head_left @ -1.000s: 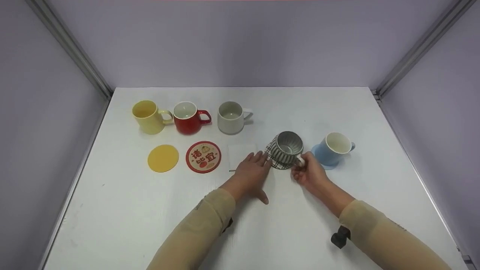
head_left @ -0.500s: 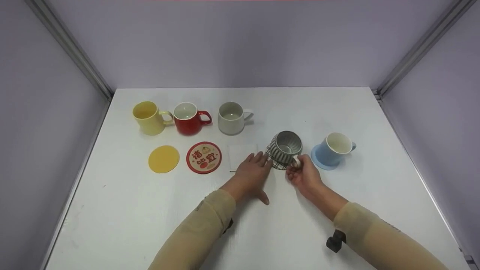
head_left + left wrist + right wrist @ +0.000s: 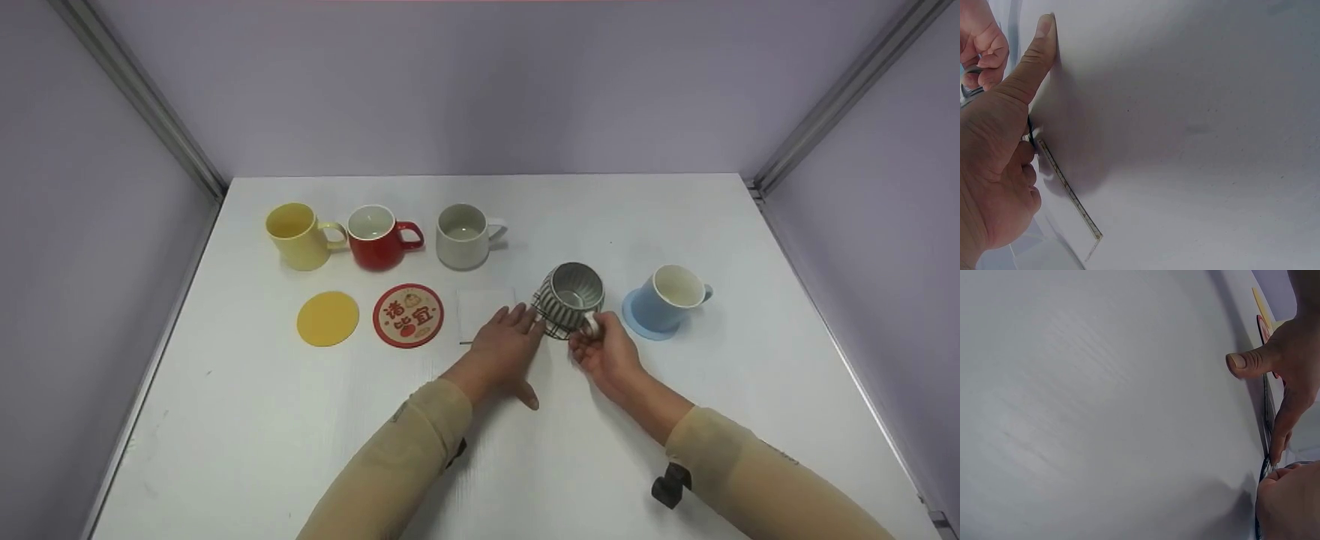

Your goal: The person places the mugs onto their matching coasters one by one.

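Note:
A grey-and-white striped mug [image 3: 564,306] stands on a round plaid coaster [image 3: 556,331] in the head view. My right hand [image 3: 611,352] grips its handle. My left hand [image 3: 504,349] lies flat with straight fingers, their tips at the plaid coaster's left edge. Partly under that hand is a white square coaster [image 3: 484,301]; the left wrist view shows its thin edge [image 3: 1069,190] beside the left hand [image 3: 991,163]. From the right wrist camera, the left thumb [image 3: 1255,361] sticks out and the right hand [image 3: 1292,503] covers most of the mug.
To the right, a light blue mug [image 3: 661,304] stands on a blue coaster [image 3: 634,313]. Along the back are a yellow mug [image 3: 302,244], a red mug [image 3: 376,249] and a light grey mug [image 3: 462,249]. In front of them lie a yellow coaster [image 3: 328,319] and a red-rimmed coaster [image 3: 409,315].
My right hand has drawn slightly left, swinging the striped mug's handle toward me and the mug a little left. The left hand has stayed in place.

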Tool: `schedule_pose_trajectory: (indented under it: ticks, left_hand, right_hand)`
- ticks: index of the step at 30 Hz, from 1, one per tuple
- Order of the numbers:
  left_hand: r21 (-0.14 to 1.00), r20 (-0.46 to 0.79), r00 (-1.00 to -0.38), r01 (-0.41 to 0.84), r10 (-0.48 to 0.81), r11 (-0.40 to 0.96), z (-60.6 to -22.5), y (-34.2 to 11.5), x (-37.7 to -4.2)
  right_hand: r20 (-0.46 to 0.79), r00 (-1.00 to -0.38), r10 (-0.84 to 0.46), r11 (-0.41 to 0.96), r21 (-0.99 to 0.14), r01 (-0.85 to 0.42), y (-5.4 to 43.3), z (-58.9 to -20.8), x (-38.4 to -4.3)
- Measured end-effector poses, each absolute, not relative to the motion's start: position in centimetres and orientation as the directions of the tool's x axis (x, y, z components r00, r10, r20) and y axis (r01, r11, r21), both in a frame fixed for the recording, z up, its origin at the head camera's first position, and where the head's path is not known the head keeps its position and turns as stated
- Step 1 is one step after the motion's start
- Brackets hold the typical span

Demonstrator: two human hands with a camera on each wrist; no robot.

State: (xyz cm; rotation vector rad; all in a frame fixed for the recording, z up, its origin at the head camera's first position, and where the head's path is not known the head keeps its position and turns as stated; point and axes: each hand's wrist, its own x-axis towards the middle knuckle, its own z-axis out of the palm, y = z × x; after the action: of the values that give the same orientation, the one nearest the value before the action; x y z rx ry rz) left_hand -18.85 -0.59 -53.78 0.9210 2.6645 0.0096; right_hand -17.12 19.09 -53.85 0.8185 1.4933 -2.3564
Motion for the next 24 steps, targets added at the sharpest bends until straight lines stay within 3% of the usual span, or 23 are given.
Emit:
schedule_pose_trajectory:
  ticks: [24]
  left_hand:
    - [0.126,-0.254,-0.747,0.604,0.614,0.787,-53.49,-0.71,-18.51]
  right_hand:
    - [-0.563,-0.824,0.063,-0.378,-0.778,0.502,19.04,-53.79,-17.02]
